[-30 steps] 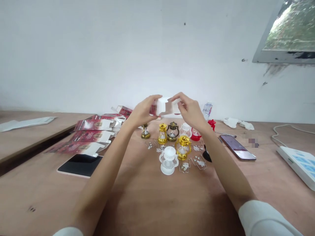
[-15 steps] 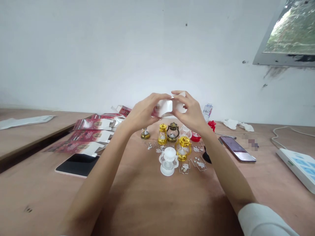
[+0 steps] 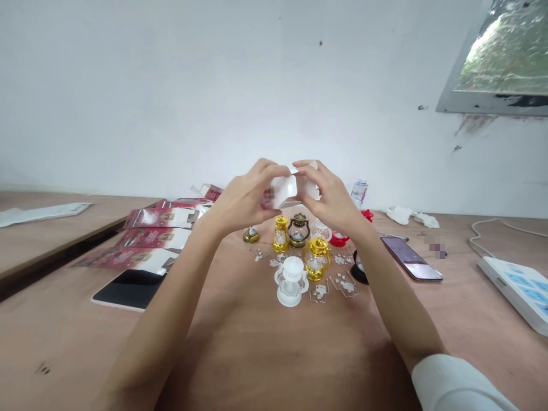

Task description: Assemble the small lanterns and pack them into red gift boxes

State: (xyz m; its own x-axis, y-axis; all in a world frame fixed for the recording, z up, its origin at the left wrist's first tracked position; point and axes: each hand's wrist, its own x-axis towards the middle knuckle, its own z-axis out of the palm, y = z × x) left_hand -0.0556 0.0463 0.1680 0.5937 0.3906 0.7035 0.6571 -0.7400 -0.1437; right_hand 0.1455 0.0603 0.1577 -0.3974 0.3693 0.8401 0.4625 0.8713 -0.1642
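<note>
Raised above the table, a small red and white carton (image 3: 283, 191) is held between both hands. My left hand (image 3: 252, 194) is wrapped round its left side, fingers over the top and thumb below. On the right, my right hand (image 3: 323, 191) grips the carton's white flaps with bent fingers. Below stand small lanterns: a white one (image 3: 291, 281) in front, a gold one (image 3: 317, 258) behind it, another gold one (image 3: 281, 234) and a bronze one (image 3: 299, 230) further back. Small metal parts (image 3: 343, 283) lie beside them.
Flat red cartons (image 3: 156, 237) lie at the left, with a black-screened phone (image 3: 131, 288) before them. To the right are another phone (image 3: 411, 258), a white power strip (image 3: 518, 288), crumpled tissue (image 3: 400, 214) and a clear bottle (image 3: 359, 193).
Both hands and the carton have shifted very slightly left in the view, as has the whole scene. My left hand's fingers have bent a little more over the carton.
</note>
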